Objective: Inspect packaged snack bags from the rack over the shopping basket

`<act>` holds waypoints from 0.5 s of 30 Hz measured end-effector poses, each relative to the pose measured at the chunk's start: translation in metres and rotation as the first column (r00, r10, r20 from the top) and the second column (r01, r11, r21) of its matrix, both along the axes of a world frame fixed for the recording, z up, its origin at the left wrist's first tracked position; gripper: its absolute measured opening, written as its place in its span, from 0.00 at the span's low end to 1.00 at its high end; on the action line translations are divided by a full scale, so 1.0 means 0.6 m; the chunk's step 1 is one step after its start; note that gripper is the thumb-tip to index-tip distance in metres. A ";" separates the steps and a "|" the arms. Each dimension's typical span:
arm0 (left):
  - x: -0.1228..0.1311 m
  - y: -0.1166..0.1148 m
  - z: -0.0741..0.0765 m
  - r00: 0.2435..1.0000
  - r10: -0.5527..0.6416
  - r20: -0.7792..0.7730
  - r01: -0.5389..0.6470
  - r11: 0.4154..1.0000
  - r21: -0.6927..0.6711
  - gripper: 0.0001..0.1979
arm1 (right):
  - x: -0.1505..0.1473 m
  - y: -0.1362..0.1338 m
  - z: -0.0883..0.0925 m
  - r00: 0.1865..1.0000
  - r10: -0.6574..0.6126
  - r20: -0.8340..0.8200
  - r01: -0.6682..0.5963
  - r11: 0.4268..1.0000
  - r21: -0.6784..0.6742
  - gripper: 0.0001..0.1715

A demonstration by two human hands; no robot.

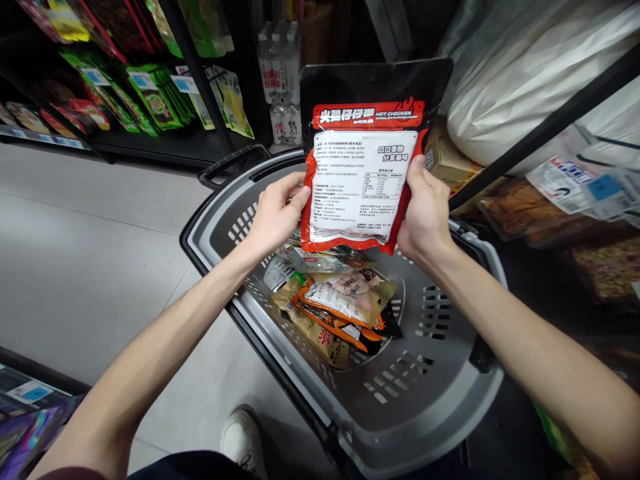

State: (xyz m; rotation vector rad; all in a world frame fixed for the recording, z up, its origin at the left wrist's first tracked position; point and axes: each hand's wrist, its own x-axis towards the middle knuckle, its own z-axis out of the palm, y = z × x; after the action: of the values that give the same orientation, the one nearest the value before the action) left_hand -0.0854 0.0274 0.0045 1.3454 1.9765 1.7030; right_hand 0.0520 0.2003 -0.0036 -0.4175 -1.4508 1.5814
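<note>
A red, black and white snack bag [363,160] is held upright over the basket, its printed back label facing me. My left hand [281,208] pinches the bag's left edge between thumb and fingers. On the opposite edge, my right hand [425,207] grips with the thumb in front; its other fingers are mostly hidden behind the bag. Below both hands stands a grey plastic shopping basket [420,413] with slotted walls. Inside it lies a loose pile of snack packets [345,300] in tan, orange and black, partly covered by the held bag.
Dark shelves [150,143] with green snack packs stand at the left. Shrink-wrapped water bottles [280,73] are stacked behind the basket. Packaged food [530,207] and a large white sack [530,87] are at the right. A white shoe [241,440] rests on the grey floor [90,247].
</note>
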 end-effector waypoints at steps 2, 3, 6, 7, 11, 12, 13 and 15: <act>0.000 0.000 0.001 1.000 0.002 -0.008 -0.002 1.000 0.000 0.18 | 0.001 -0.003 0.004 1.000 0.005 -0.011 -0.005 1.000 -0.023 0.18; 0.000 0.000 0.001 1.000 0.004 -0.014 -0.004 1.000 -0.002 0.18 | 0.001 -0.005 0.006 1.000 0.006 -0.019 -0.007 0.999 -0.037 0.18; 0.000 0.000 0.003 1.000 0.009 -0.024 -0.010 1.000 -0.008 0.18 | 0.002 -0.007 0.009 0.999 0.011 -0.031 -0.013 0.998 -0.063 0.18; 0.000 0.000 0.003 1.000 0.011 -0.024 -0.011 1.000 -0.008 0.18 | 0.002 -0.008 0.009 0.999 0.009 -0.031 -0.011 0.998 -0.067 0.18; -0.001 0.000 0.003 1.000 0.009 -0.026 -0.010 1.000 -0.008 0.17 | 0.002 -0.007 0.009 0.999 0.014 -0.038 -0.017 0.997 -0.079 0.19; -0.001 0.000 0.003 1.000 0.008 -0.028 -0.008 1.000 -0.010 0.17 | 0.002 -0.007 0.009 0.999 0.020 -0.036 -0.023 0.997 -0.080 0.19; -0.001 0.000 0.003 1.000 0.006 -0.029 -0.006 1.000 -0.013 0.17 | 0.002 -0.008 0.010 0.999 0.025 -0.034 -0.028 0.996 -0.080 0.19; -0.001 0.000 0.002 1.000 0.001 -0.028 -0.001 1.000 -0.017 0.18 | 0.003 -0.008 0.010 0.999 0.028 -0.032 -0.030 0.996 -0.087 0.19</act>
State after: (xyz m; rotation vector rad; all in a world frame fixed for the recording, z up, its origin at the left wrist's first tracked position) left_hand -0.0862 0.0274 0.0059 1.3707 2.0022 1.6731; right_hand 0.0535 0.1958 0.0025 -0.4228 -1.3740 1.6716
